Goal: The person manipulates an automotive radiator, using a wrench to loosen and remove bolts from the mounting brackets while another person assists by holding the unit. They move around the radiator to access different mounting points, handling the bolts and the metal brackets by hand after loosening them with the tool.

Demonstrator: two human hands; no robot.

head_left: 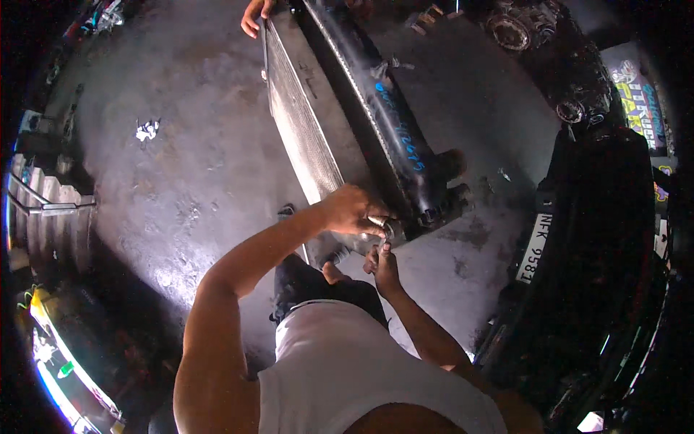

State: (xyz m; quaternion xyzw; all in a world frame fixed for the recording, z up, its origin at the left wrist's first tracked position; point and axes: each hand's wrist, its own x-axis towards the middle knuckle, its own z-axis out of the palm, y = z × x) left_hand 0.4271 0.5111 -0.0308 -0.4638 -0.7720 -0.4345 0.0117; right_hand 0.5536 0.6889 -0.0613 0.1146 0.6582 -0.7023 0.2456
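A large radiator [300,116] with a silvery finned core and a long black end tank [376,94] stretches away from me, with blue handwriting on the tank. At its near corner my left hand [352,210] is closed, its fingers gripping the radiator beside a small rounded fitting. Just below that corner is my right hand [384,266], fingers curled and thumb up against the fitting; what it pinches is too small to make out. Another person's hand [256,16] rests on the radiator's far end.
Dark vehicle parts with round flanges [510,32] lie at the far right. A dark vehicle end with a white plate [533,248] stands to my right. Concrete steps with a railing [54,208] are at the left, and a crumpled white scrap [147,130] lies on the grey floor.
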